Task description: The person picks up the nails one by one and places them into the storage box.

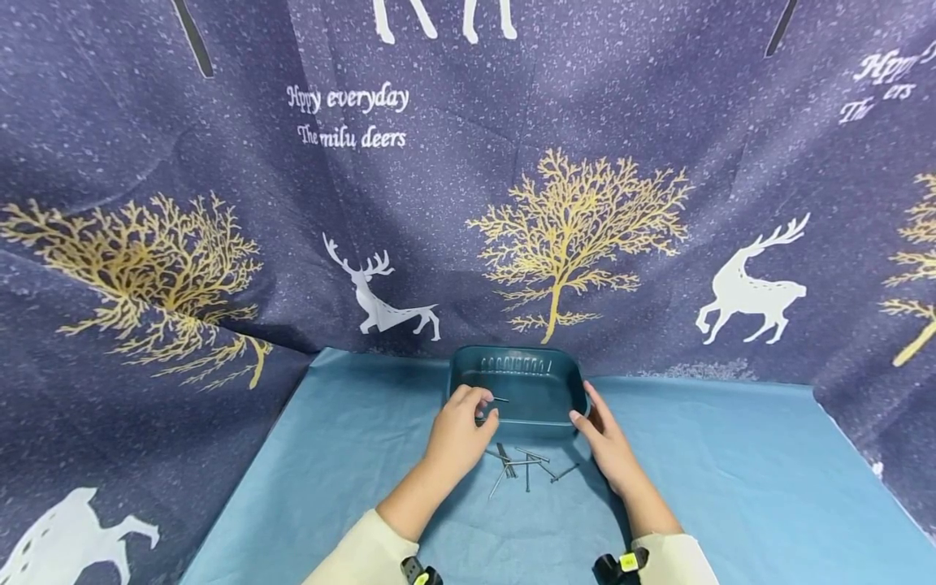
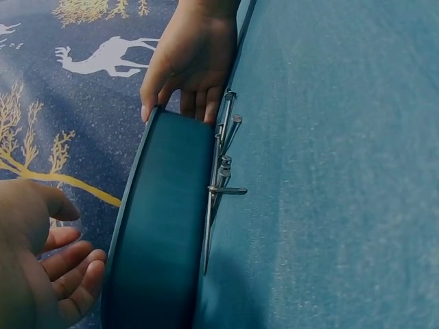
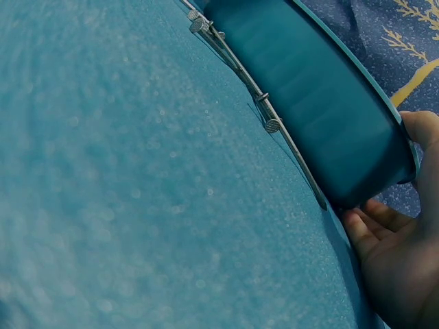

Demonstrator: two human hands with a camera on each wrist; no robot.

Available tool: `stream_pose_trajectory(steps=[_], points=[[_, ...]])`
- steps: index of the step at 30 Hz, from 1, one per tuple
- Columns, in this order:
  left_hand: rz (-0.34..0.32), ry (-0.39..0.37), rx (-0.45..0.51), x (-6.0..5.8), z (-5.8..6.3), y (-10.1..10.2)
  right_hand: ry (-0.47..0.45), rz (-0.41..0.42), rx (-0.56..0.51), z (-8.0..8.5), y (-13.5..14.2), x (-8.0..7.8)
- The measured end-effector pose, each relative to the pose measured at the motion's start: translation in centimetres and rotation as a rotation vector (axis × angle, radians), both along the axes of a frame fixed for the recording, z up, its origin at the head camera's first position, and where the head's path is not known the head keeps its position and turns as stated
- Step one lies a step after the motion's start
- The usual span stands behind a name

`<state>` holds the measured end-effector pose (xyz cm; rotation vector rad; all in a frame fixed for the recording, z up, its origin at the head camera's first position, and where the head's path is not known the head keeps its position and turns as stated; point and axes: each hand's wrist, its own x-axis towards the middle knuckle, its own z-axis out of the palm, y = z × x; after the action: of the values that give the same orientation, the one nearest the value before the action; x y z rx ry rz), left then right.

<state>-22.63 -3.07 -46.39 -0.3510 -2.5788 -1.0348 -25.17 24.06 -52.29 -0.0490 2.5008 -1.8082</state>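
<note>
Nails (image 1: 523, 463) heaped on the bench (image 1: 731, 487), just to the person's side of the tray (image 1: 530, 423), shanks crossing, long axes mixed. Left hand (image 1: 459, 418) nearer the heap's middle, over the tray's left end; thumb apart from loosely bent fingers, nothing visibly pinched (a lone nail (image 1: 500, 399) lies crosswise by the fingertips, apparently inside the tray). Right hand (image 1: 610, 445) grips the tray's right end.

Tray (image 1: 544, 398) sits on the table (image 1: 731, 471), backdrop (image 1: 453, 195) behind it. Bunch of nails (image 1: 523, 463) on the table, in front. Left hand (image 1: 462, 422)'s at the tray's left side, right hand (image 1: 608, 443)'s on its right end.
</note>
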Motion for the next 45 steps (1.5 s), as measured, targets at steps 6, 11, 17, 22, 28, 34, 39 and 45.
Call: stream_pose_trajectory(steps=[6,11,17,22,28,34,39,45], points=[[0.001,0.012,-0.005,0.2,-0.1,0.0,-0.003,0.0,0.0,0.0,0.0,0.0],[-0.013,0.02,-0.004,0.6,0.0,0.0,0.003,-0.003,0.002,0.0,0.0,0.0],[-0.036,0.024,0.007,1.0,0.0,0.1,-0.002,-0.006,0.006,0.0,0.0,0.0],[-0.041,0.05,0.015,0.9,-0.3,0.2,0.002,-0.008,-0.001,0.0,-0.1,0.0],[-0.056,0.045,0.004,1.1,-0.3,0.2,0.007,-0.009,-0.001,-0.1,0.0,-0.1],[-0.069,0.015,-0.019,1.3,-0.5,0.2,-0.001,-0.009,-0.002,-0.1,0.0,-0.1],[-0.074,0.013,-0.031,1.3,-0.9,0.3,-0.004,-0.007,-0.005,-0.1,0.0,-0.1],[-0.087,0.008,-0.047,1.3,-1.2,0.2,0.002,-0.001,-0.011,0.0,0.0,-0.1]])
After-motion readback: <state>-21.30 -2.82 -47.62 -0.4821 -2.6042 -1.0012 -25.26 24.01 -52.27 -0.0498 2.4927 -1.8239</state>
